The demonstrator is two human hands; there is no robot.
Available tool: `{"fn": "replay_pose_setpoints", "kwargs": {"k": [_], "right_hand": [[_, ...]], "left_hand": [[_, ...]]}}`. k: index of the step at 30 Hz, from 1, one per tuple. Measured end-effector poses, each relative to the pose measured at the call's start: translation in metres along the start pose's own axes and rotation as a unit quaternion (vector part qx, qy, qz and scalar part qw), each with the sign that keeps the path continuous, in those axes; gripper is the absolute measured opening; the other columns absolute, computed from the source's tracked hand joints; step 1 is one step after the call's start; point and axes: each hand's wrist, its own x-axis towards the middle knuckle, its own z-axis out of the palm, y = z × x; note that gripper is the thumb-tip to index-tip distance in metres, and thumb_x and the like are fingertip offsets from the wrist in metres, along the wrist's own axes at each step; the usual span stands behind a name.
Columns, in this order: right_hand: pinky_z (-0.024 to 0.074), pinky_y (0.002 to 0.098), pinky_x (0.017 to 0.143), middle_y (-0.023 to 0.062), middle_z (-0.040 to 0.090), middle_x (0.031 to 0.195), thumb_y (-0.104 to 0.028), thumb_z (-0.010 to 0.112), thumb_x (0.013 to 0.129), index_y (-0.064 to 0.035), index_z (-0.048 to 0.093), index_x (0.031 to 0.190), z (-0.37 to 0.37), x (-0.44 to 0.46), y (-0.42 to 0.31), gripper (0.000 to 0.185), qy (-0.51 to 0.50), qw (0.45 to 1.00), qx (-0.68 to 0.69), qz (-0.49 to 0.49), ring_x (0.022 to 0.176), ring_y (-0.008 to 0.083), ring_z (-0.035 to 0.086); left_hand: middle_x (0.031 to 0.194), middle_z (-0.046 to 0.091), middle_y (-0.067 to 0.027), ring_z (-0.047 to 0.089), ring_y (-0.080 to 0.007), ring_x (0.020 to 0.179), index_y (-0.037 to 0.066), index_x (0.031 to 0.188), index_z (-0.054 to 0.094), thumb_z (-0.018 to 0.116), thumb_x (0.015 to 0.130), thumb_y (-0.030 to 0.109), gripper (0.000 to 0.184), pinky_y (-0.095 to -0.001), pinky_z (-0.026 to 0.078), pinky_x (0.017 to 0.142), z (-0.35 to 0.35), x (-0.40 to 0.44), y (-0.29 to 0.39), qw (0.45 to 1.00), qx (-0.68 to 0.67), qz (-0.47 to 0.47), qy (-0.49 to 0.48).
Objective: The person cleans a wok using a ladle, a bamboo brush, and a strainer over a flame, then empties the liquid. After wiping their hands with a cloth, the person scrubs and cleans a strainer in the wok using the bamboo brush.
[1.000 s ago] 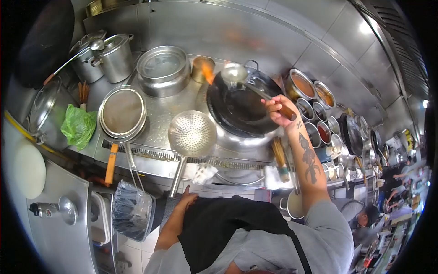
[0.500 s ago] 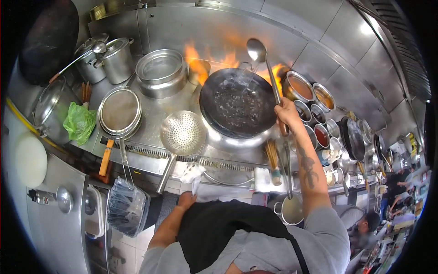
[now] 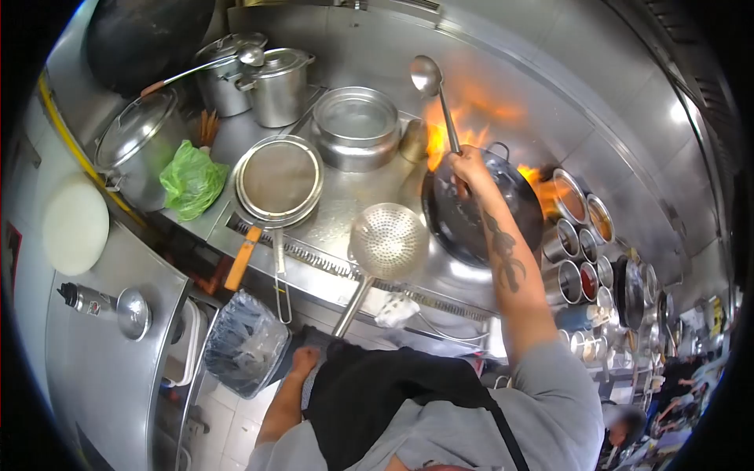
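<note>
My right hand [image 3: 468,163] is wrapped round the handle of a long steel ladle [image 3: 426,76]. The ladle's bowl points up and away, above the flames [image 3: 463,118] behind the burner. Below my right forearm sits a dark wok [image 3: 522,200] on the stove, partly hidden by the arm; its loop handle shows at the far side. Beside my black apron [image 3: 385,381], my left hand [image 3: 305,361] hangs low with fingers curled and nothing visible in them. A perforated strainer [image 3: 389,239] lies left of the wok, its handle pointing back towards me.
A wide steel pot [image 3: 356,149] and a fine-mesh sieve [image 3: 279,179] stand on the stove top. A green plastic bag [image 3: 193,180] lies further left. Several sauce containers [image 3: 569,196] line the right side. A lined bin [image 3: 246,345] stands at lower left, beside a steel counter [image 3: 102,369].
The view has swung left, so the stove appears further right. My right hand with the ladle has crossed leftward over the wok. My left hand has drawn back from the white cloth at the stove edge.
</note>
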Motion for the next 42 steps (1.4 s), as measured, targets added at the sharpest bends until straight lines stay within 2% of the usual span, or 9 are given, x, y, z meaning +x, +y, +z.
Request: {"fn": "replay_pose_setpoints", "kwargs": {"k": [11,14,15,17,18,20,23,31,42], "right_hand": [[0.0445,0.0342,0.044,0.0102,0.057,0.059,-0.013,0.054,0.075,0.0045,0.057,0.075,0.186,0.115,0.015,0.018,-0.119,0.986,-0.091,0.077,0.049,0.0205,0.056],[0.0363,0.0239,0.043,0.0014,0.051,0.064,-0.009,0.054,0.077,0.0027,0.054,0.074,0.186,0.149,0.028,0.012,-0.279,0.759,0.468,0.357,0.050,0.0117,0.047],[0.0345,0.0226,0.044,0.0035,0.054,0.076,-0.008,0.055,0.079,0.0079,0.052,0.086,0.172,0.099,-0.003,0.018,-0.194,0.744,0.595,0.234,0.050,0.0103,0.049],[0.0348,0.0243,0.046,0.0050,0.055,0.082,-0.009,0.056,0.080,0.0111,0.047,0.100,0.160,0.130,0.030,0.030,-0.293,0.570,0.699,0.319,0.052,0.0102,0.051],[0.0348,0.0243,0.046,0.0050,0.055,0.082,-0.009,0.056,0.080,0.0111,0.047,0.100,0.155,0.127,0.032,0.030,-0.289,0.571,0.700,0.317,0.052,0.0102,0.051],[0.0344,0.0252,0.046,0.0056,0.055,0.082,-0.009,0.054,0.082,0.0121,0.042,0.111,0.144,0.111,0.036,0.038,-0.360,0.538,0.699,0.302,0.055,0.0100,0.053],[0.0349,0.0251,0.047,0.0050,0.055,0.082,-0.011,0.051,0.085,0.0126,0.043,0.112,0.119,0.086,0.042,0.036,-0.362,0.573,0.687,0.263,0.056,0.0091,0.053],[0.0342,0.0230,0.043,0.0010,0.053,0.078,-0.013,0.052,0.084,0.0055,0.048,0.108,0.046,0.019,0.042,0.030,-0.330,0.692,0.605,0.215,0.054,0.0073,0.050],[0.0373,0.0268,0.039,0.0028,0.054,0.066,-0.011,0.053,0.080,-0.0053,0.052,0.090,0.004,-0.027,0.037,0.011,-0.135,0.924,0.243,0.264,0.046,0.0135,0.049]], "left_hand": [[0.075,0.063,-0.0248,0.062,-0.0406,0.074,-0.002,0.066,0.063,0.052,0.085,0.022,0.032,-0.0479,0.047,0.070,-0.069,-0.105,-0.157,0.989,0.102,0.002,0.107],[0.077,0.063,-0.0275,0.061,-0.0452,0.077,-0.005,0.070,0.063,0.047,0.090,0.025,0.040,-0.0485,0.047,0.075,-0.061,-0.121,-0.175,0.970,-0.042,-0.217,0.099],[0.077,0.063,-0.0275,0.061,-0.0452,0.077,-0.005,0.070,0.063,0.047,0.090,0.025,0.040,-0.0485,0.047,0.075,-0.060,-0.124,-0.178,0.970,-0.039,-0.218,0.097],[0.071,0.063,-0.0246,0.062,-0.0423,0.069,-0.003,0.071,0.064,0.051,0.088,0.026,0.036,-0.0471,0.050,0.067,-0.060,-0.122,-0.177,0.974,0.047,-0.207,0.077],[0.062,0.062,-0.0166,0.062,-0.0309,0.055,0.002,0.071,0.063,0.056,0.085,0.024,0.028,-0.0403,0.050,0.053,-0.065,-0.122,-0.180,0.957,0.281,0.062,0.036],[0.059,0.060,-0.0115,0.059,-0.0238,0.051,0.004,0.070,0.062,0.058,0.083,0.022,0.023,-0.0351,0.048,0.048,-0.084,-0.110,-0.150,0.985,0.117,-0.117,-0.055],[0.061,0.056,-0.0012,0.053,-0.0107,0.048,0.004,0.076,0.062,0.061,0.080,0.016,0.013,-0.0240,0.044,0.043,-0.159,-0.102,-0.031,0.913,-0.267,-0.282,-0.127],[0.071,0.059,-0.0025,0.052,-0.0086,0.063,0.002,0.080,0.058,0.065,0.083,0.003,0.007,-0.0223,0.042,0.059,-0.283,-0.079,0.236,0.911,-0.372,0.156,-0.084],[0.066,0.050,-0.0050,0.054,-0.0216,0.062,0.001,0.073,0.051,0.067,0.083,0.031,0.036,-0.0308,0.041,0.057,-0.309,-0.101,0.506,0.518,-0.265,0.524,-0.622]]}}
